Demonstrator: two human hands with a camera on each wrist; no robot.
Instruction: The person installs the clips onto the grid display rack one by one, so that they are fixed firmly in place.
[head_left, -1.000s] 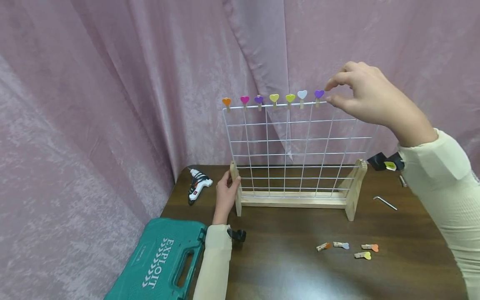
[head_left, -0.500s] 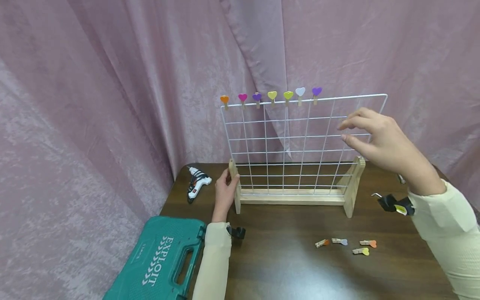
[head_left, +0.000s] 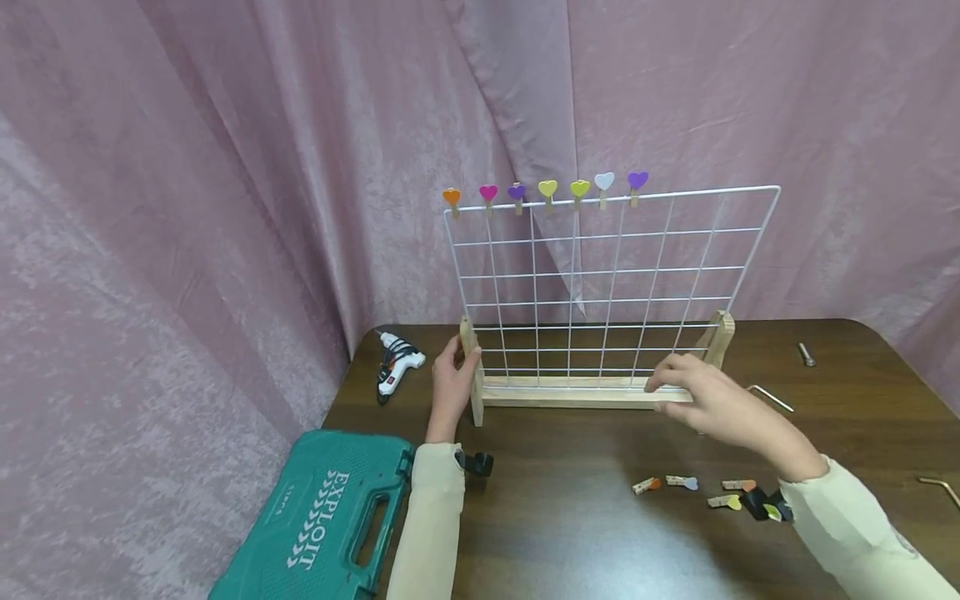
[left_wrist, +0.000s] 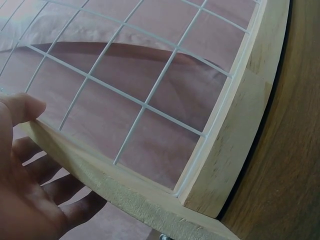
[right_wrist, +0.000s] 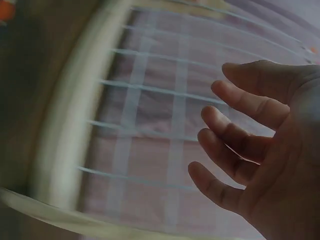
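A white wire grid (head_left: 600, 271) stands in a wooden base (head_left: 570, 397). Along the left part of its top wire sit several heart clothespins, among them an orange one (head_left: 452, 198) and a purple one (head_left: 637, 183). My left hand (head_left: 452, 387) holds the base's left upright, thumb on one side and fingers on the other in the left wrist view. My right hand (head_left: 708, 400) is in front of the base's right end, fingers loosely bent, holding nothing. On the table below it lie several more heart clothespins, including a white one (head_left: 681, 482) and a yellow one (head_left: 724, 502).
A green tool case (head_left: 315, 508) lies at the front left, with a glue gun (head_left: 397, 367) behind it. To the right are a bolt (head_left: 806, 355), a hex key (head_left: 770, 398) and a brass-coloured bent rod (head_left: 940, 486). A pink curtain hangs behind the table.
From beside the purple clothespin on the top wire, my right hand has come down to the base's right end, towards the loose clothespins. The left hand stays on the upright.
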